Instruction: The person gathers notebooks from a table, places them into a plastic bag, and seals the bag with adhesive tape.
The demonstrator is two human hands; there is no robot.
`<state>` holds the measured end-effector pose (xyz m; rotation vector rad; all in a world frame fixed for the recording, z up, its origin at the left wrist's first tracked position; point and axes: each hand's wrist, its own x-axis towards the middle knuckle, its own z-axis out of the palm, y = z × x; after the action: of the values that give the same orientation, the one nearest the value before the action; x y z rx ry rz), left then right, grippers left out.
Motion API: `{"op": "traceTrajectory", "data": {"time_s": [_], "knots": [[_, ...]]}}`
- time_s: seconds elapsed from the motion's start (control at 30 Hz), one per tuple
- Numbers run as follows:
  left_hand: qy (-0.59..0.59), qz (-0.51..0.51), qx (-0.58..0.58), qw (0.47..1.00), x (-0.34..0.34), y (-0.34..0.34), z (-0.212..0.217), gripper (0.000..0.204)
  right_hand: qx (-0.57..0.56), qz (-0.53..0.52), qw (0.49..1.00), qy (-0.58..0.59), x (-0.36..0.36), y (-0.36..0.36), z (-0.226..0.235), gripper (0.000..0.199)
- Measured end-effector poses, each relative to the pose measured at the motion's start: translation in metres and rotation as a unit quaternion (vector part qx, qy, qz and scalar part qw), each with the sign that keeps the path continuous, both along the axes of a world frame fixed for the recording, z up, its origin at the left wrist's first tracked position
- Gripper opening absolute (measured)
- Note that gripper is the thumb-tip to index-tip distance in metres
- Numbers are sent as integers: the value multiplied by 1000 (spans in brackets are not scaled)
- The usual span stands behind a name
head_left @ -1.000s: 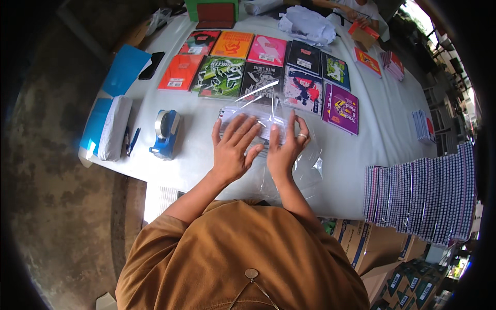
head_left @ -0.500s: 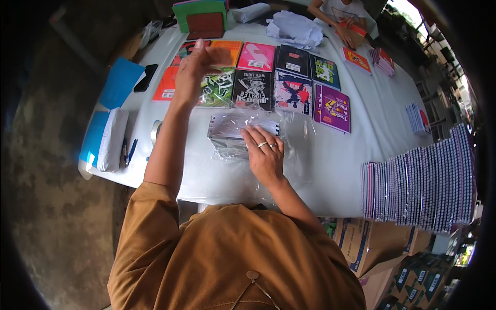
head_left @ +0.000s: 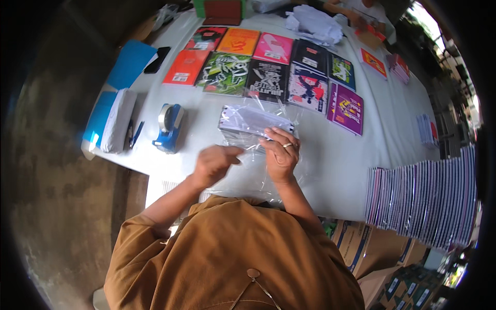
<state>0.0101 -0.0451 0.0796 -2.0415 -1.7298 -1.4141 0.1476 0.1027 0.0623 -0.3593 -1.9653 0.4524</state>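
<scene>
A small stack of spiral notebooks, loosely covered in clear plastic wrap, lies in front of me on the white-covered table. My right hand, with rings on it, has its fingers bent over the near right end of the stack, closed on the plastic. Left of it, my left hand hovers just nearer to me than the stack, slightly blurred, its fingers curled in. Whether something thin is between those fingers is hidden. A blue tape dispenser stands on the table beyond my left hand.
Two rows of colourful notebooks lie beyond the stack. Tall piles of notebooks stand at the right edge. Blue folders, a phone, a white pouch and pens lie left. A person sits at the far right.
My left hand has come down from above the notebook rows to beside the stack, its fingers now curled. The tape dispenser is uncovered. My right hand has shifted to the stack's near right end.
</scene>
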Motion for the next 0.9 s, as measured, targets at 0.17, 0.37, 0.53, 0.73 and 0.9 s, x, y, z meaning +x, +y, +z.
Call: {"op": "traceTrajectory", "data": {"time_s": [0.17, 0.37, 0.53, 0.73, 0.9], "knots": [[-29, 539, -143, 830, -131, -98, -22, 29, 38, -5, 999, 13, -4, 2, -1, 20], [-416, 360, -484, 680, -176, -103, -31, 40, 74, -13, 997, 0, -5, 6, -3, 21], [-642, 134, -209, 725, -168, -157, -65, 29, 78, -5, 997, -11, -5, 7, -7, 22], [-283, 545, -267, 742, -155, -170, -62, 21, 70, -3, 998, 10, -5, 8, -7, 21], [-524, 113, 8, 844, -30, -18, 27, 35, 41, 4, 999, 1, -8, 5, -8, 18]]}}
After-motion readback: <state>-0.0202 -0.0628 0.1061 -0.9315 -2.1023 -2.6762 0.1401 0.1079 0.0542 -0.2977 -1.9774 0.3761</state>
